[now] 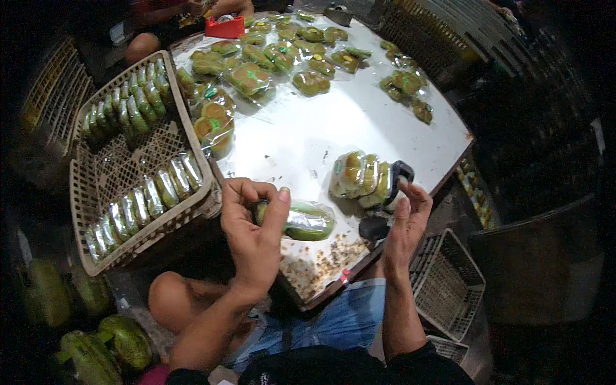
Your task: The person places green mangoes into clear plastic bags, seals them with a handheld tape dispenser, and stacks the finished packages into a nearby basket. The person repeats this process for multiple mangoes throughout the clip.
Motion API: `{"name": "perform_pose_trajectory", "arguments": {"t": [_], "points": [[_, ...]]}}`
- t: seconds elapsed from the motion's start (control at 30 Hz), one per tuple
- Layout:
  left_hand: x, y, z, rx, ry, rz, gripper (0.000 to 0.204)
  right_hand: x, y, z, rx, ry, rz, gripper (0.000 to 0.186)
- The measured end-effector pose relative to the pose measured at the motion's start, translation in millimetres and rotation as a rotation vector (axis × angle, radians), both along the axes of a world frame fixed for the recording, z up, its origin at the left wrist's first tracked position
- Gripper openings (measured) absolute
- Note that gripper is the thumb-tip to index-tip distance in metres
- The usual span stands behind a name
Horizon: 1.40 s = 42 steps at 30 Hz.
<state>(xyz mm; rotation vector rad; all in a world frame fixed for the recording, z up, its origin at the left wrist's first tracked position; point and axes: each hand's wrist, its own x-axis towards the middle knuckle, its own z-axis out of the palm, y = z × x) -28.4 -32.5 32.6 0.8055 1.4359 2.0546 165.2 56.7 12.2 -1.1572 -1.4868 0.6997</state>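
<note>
My left hand [255,234] is closed on a clear plastic-wrapped pack of green rounded pieces [310,221], held low over the white tabletop, thumb on top. My right hand [408,221] has its thumb and fingers apart beside a black object [402,174], which looks like a tape dispenser; its exact kind is hard to make out. The fingertips are close to it, and I cannot tell whether they touch. Left of that stands a row of wrapped green-brown packs [363,174]. A dark block [374,228] lies just below them.
Several wrapped packs [250,78] cover the table's far side, near a red tape dispenser [224,27] and another person's hand. A crate [208,192] with two rows of packs stands left. Green fruits [90,356] lie lower left. Another crate [452,285] sits right. Crumbs dot the near corner.
</note>
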Motion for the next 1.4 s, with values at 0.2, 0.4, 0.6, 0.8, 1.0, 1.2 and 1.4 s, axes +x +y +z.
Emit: {"name": "perform_pose_trajectory", "arguments": {"t": [0.2,0.4,0.6,0.8,1.0,1.2,1.4], "points": [[14.9,30.6,-24.3,-0.030,0.068,-0.049,0.028,101.3,35.2,-108.1,-0.444,-0.299,-0.137,0.048],[11.3,63.5,-66.1,-0.111,0.069,-0.006,0.027,86.1,66.4,-75.3,-0.230,-0.269,-0.150,0.044],[18.2,79.3,-77.6,-0.131,0.097,-0.020,0.025,76.2,-19.8,-72.7,-0.571,-0.170,-0.287,0.032],[26.6,74.6,-83.8,-0.206,0.086,-0.034,0.027,6.6,-37.1,-44.8,-0.318,0.035,0.245,0.025],[26.9,52.4,-56.8,-0.219,0.130,-0.029,0.025,-55.2,-15.4,-29.5,-0.261,0.089,0.359,0.015],[10.3,45.4,-26.9,-0.184,0.153,-0.458,0.023,-21.1,5.0,-41.5,-0.957,0.329,0.685,0.039],[-12.6,87.6,-50.7,-0.008,-0.573,-0.722,0.052,-48.8,42.3,-12.4,-0.561,0.405,0.367,0.033]]}}
